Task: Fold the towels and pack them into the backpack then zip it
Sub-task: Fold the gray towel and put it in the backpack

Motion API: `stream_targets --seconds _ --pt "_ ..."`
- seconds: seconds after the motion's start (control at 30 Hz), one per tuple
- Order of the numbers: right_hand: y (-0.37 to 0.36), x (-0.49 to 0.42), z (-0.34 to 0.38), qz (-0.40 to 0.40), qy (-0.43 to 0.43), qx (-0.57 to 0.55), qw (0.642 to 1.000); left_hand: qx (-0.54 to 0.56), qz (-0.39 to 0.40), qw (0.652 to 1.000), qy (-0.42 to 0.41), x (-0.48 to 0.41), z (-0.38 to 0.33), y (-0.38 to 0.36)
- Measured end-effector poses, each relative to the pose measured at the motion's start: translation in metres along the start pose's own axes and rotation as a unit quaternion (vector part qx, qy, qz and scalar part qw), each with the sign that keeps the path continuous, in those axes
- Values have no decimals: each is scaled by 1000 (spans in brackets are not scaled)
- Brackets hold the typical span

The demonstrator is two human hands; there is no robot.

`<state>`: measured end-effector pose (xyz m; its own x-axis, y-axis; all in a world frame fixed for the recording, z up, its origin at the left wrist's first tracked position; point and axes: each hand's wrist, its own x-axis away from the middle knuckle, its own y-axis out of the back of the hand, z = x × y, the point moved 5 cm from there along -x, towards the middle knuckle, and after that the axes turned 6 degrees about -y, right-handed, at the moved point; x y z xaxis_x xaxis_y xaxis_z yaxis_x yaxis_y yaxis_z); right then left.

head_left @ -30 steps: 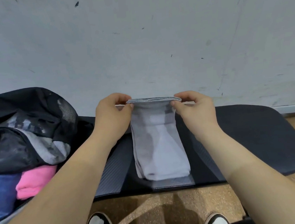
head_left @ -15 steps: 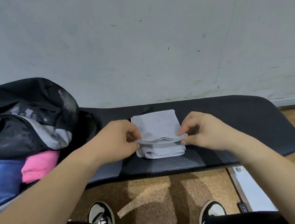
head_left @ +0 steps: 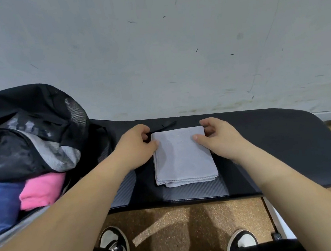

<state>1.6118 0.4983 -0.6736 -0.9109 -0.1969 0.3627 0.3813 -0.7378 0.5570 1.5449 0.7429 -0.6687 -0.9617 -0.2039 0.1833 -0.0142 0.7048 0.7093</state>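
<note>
Head | grey towel [head_left: 183, 156] on black mat [head_left: 286, 142] | scuffed wall [head_left: 151, 44] | left hand [head_left: 134, 149], right hand [head_left: 222, 139]: fingers [head_left: 207, 122] pinch far corners

Your grey towel [head_left: 182, 158] lies folded into a neat rectangle on the black padded bench [head_left: 286, 142], its layered edges toward the near side. Your left hand [head_left: 134, 147] grips the towel's far left corner, thumb on top and fingers curled at the edge. Your right hand [head_left: 220, 139] does the same at the far right corner. To the left, the black backpack [head_left: 26, 120] sits open on the bench, with a pink towel [head_left: 42, 191] and a blue towel [head_left: 0, 204] side by side inside it. A scuffed pale wall [head_left: 151, 44] rises behind the bench. Near you, your two black-and-white shoes [head_left: 114, 242] stand on the brown floor [head_left: 171, 223].
</note>
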Motion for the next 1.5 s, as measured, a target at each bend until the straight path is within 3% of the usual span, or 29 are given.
stream_targets --seconds 0.23,0.43,0.6,0.8,0.97,1.07,1.13,1.3,1.4,1.5 --pt "0 -7 4 56 -26 -21 998 53 53 997 8 -5 -5 -9" --pt "16 13 10 15 26 -57 998 106 18 994 -31 9 -18 8" --pt "22 36 10 29 62 -98 993 211 47 976 -34 29 -26 11" --pt "21 64 -5 100 59 -51 992 151 80 985 -32 50 -18 14" --pt "21 66 -6 40 106 36 993 153 101 982 -40 56 -18 3" --pt "15 59 -6 16 119 80 989 -28 76 992 -92 51 -21 -1" --pt "6 54 -3 19 135 125 983 -84 89 989 -86 45 -17 -4" --pt "-8 48 14 105 143 211 961 -34 155 985 -75 38 -19 -10" --pt "-16 50 24 187 118 151 964 59 130 986 -84 40 -32 1" --pt "-18 59 37 217 92 44 971 178 91 974 -105 48 -43 20"
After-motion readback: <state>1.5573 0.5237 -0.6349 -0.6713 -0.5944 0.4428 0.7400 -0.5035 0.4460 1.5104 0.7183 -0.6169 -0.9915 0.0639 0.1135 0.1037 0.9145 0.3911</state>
